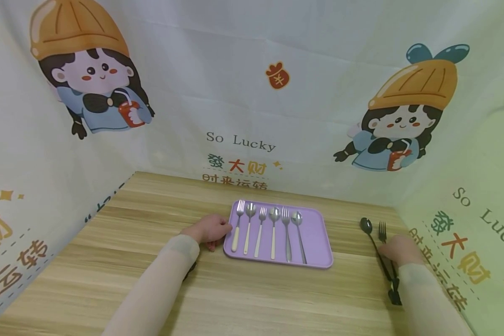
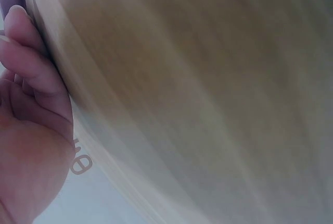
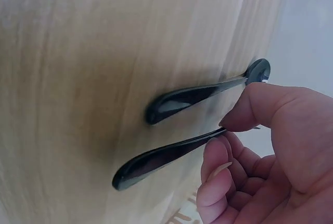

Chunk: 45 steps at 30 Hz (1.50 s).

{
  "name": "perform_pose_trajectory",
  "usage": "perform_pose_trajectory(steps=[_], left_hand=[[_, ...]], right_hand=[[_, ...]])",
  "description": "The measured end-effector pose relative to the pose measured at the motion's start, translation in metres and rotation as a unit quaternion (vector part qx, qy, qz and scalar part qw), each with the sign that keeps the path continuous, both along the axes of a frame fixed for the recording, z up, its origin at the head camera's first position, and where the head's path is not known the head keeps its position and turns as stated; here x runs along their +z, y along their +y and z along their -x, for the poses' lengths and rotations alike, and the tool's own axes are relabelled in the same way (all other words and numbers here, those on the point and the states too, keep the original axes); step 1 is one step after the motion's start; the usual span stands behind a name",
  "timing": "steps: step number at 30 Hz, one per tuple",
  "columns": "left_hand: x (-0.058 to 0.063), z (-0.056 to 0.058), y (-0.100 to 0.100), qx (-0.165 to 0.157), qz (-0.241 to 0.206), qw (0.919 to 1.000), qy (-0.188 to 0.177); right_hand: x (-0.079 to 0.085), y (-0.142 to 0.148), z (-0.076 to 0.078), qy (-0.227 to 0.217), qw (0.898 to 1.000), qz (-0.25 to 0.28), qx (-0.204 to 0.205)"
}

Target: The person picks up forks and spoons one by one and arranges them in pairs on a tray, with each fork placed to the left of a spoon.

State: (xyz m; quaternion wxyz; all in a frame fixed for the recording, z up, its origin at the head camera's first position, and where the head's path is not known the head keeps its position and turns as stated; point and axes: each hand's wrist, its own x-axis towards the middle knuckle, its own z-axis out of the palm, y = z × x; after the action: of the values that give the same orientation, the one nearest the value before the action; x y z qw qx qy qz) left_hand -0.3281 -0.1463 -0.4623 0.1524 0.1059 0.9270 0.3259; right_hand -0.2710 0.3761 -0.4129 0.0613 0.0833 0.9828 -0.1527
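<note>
My right hand (image 1: 403, 249) pinches a black fork (image 3: 161, 159) between thumb and fingertips, partway along its handle. The fork's tines (image 1: 382, 227) point toward the back wall. Beside it on the table lies a black spoon (image 1: 366, 226), its handle (image 3: 190, 98) roughly parallel to the fork's. My left hand (image 1: 210, 229) rests at the left rim of a purple tray (image 1: 317, 238), fingertips right at the edge. In the left wrist view its fingers (image 2: 31, 65) are loosely curled, and only a corner of purple shows past them.
Several forks and spoons stand in a row on the tray, such as a cream-handled fork (image 1: 236, 233) at the left and a metal spoon (image 1: 297, 219) at the right. A printed cloth (image 1: 311, 116) hangs around the wooden table (image 1: 277, 298).
</note>
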Motion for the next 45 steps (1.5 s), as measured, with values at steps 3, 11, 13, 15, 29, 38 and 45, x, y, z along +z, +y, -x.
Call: perform_pose_trajectory(steps=[3,11,13,15,29,38,45], left_hand=[[0.001,0.0,0.0,0.003,0.004,1.0,0.003],[0.002,-0.001,0.0,0.002,0.008,1.0,0.004],[0.001,-0.001,0.0,0.001,0.006,1.0,0.002],[0.001,0.0,0.0,0.001,0.004,1.0,0.002],[0.002,-0.003,0.001,0.004,0.002,1.0,0.0],[0.001,0.0,0.001,0.003,-0.003,1.0,0.0],[0.003,-0.002,0.001,0.004,0.002,1.0,0.006]], right_hand=[[0.003,-0.002,0.003,-0.001,1.0,0.004,0.003],[0.018,-0.018,0.009,-0.016,0.999,-0.04,0.024],[0.019,-0.024,0.01,-0.008,0.998,-0.048,0.035],[0.02,-0.03,0.012,0.002,0.998,-0.046,0.044],[0.026,-0.079,0.021,0.034,0.996,-0.013,0.082],[0.029,-0.108,0.026,0.019,0.998,-0.003,0.063],[0.029,-0.124,0.028,0.024,0.997,0.007,0.07]])
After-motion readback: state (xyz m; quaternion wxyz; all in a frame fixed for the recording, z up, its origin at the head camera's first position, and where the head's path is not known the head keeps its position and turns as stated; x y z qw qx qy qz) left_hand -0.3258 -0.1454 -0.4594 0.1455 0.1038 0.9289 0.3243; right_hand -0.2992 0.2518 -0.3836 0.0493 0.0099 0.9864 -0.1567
